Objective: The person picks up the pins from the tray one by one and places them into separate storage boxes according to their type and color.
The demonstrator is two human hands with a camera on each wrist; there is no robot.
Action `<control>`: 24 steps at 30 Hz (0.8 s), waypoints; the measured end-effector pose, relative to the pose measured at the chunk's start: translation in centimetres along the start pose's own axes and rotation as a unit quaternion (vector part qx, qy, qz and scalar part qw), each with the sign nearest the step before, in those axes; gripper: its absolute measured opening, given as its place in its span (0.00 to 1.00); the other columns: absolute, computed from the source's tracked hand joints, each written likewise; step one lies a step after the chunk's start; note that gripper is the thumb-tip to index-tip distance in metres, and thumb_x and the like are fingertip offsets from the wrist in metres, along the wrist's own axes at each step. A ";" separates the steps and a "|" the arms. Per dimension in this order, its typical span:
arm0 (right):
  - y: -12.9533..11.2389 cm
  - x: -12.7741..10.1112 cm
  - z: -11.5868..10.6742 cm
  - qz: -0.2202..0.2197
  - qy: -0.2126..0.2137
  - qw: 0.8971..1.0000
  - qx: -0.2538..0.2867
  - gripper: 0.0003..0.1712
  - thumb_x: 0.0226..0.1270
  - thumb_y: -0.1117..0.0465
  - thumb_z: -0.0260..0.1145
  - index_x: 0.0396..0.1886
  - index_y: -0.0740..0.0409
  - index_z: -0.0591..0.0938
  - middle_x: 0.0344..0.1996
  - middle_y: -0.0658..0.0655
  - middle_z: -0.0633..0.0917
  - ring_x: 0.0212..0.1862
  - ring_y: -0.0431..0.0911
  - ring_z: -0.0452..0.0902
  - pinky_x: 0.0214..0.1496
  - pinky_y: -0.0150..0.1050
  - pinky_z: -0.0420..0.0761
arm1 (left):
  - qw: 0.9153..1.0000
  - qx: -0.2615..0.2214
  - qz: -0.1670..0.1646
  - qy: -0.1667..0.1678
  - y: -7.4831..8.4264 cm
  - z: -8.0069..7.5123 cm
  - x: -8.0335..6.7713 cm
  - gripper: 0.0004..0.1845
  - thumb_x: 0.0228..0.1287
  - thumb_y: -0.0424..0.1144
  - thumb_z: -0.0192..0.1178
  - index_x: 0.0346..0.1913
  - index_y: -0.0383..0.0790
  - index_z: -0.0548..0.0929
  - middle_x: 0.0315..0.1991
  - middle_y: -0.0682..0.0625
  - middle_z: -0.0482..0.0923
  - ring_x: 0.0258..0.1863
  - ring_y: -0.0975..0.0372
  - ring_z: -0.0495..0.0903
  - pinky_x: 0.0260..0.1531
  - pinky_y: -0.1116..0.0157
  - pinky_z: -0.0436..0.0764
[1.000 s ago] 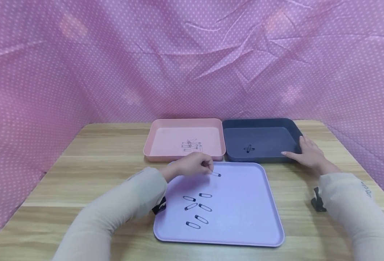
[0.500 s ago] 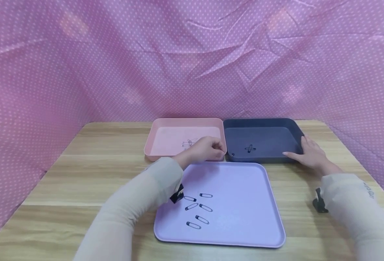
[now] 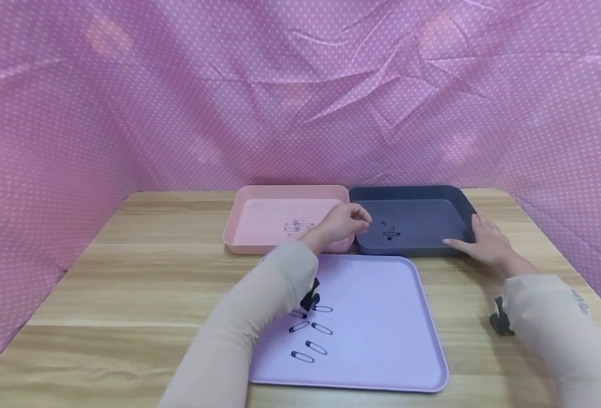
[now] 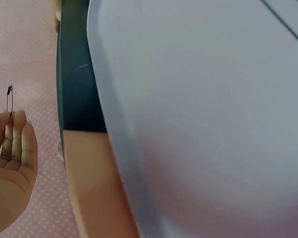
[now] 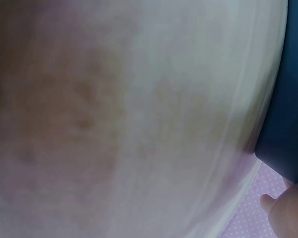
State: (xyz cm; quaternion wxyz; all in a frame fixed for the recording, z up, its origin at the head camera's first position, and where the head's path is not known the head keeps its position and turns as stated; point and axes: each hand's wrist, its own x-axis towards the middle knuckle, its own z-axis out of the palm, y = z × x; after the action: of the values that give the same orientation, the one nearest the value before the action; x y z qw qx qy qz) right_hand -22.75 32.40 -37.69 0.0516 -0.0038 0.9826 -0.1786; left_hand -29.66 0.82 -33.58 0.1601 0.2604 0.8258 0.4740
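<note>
Head view: left hand [image 3: 342, 222] has moved right, bringing its pinched safety pin [image 3: 382, 224] over the dark tray [image 3: 425, 212], where right hand [image 3: 488, 242] rests spread.

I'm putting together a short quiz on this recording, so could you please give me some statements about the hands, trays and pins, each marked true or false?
1. The left hand pinches a safety pin. True.
2. A small heap of pins lies in the pink tray. True.
3. The right hand touches the pink tray. False: it touches the dark tray.
4. In the head view, the dark tray stands left of the pink tray. False: it stands to the right.
5. Several loose pins lie on the purple tray. True.
6. Both sleeves are black. False: they are pale.
</note>
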 end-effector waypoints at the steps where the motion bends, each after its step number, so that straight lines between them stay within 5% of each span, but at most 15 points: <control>1: 0.0 0.0 0.0 0.000 0.000 1.000 0.000 0.59 0.55 0.36 0.51 0.58 0.82 0.35 0.58 0.80 0.36 0.59 0.70 0.31 0.57 0.61 0.37 | 1.000 -0.014 -0.002 0.004 -0.2 0.3 0.3 0.07 0.56 0.30 0.55 0.37 0.33 0.78 0.30 0.51 0.76 0.31 0.66 0.76 0.34 0.74 0.73; 7: 0.2 -0.4 0.0 0.003 0.000 1.000 0.002 0.59 0.56 0.36 0.51 0.57 0.83 0.35 0.58 0.80 0.36 0.59 0.70 0.31 0.56 0.62 0.38 | 0.992 -0.121 -0.036 0.031 -0.9 2.2 1.8 0.08 0.55 0.26 0.54 0.39 0.27 0.76 0.34 0.45 0.76 0.33 0.61 0.76 0.35 0.72 0.73; 11: 0.1 -0.5 -0.2 0.004 0.001 1.000 0.003 0.59 0.56 0.37 0.51 0.58 0.82 0.35 0.58 0.80 0.36 0.59 0.70 0.31 0.56 0.62 0.37 | 0.987 -0.144 -0.046 0.045 -1.1 2.8 2.6 0.09 0.55 0.27 0.54 0.40 0.28 0.76 0.37 0.44 0.75 0.32 0.63 0.75 0.37 0.68 0.73; 16: -0.2 -0.3 -0.2 0.001 0.003 1.000 0.002 0.58 0.56 0.37 0.51 0.58 0.83 0.36 0.58 0.80 0.37 0.59 0.70 0.31 0.57 0.61 0.37 | 0.990 -0.127 -0.042 0.045 -1.1 3.1 3.3 0.09 0.56 0.28 0.54 0.40 0.29 0.77 0.36 0.44 0.77 0.29 0.66 0.75 0.36 0.67 0.74; 24: -0.3 -0.1 -0.1 0.004 0.003 1.000 0.003 0.58 0.56 0.37 0.51 0.58 0.82 0.35 0.58 0.80 0.36 0.59 0.70 0.31 0.56 0.62 0.37 | 0.997 -0.008 -0.025 0.076 -1.0 3.8 4.8 0.04 0.54 0.31 0.57 0.33 0.37 0.80 0.24 0.54 0.78 0.24 0.68 0.76 0.22 0.75 0.71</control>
State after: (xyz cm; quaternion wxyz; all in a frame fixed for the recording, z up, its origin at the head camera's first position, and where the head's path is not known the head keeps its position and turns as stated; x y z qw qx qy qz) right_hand -22.67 32.12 -37.52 0.0495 0.0004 0.9822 -0.1813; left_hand -31.91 5.90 -36.39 0.1109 0.2022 0.8379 0.4947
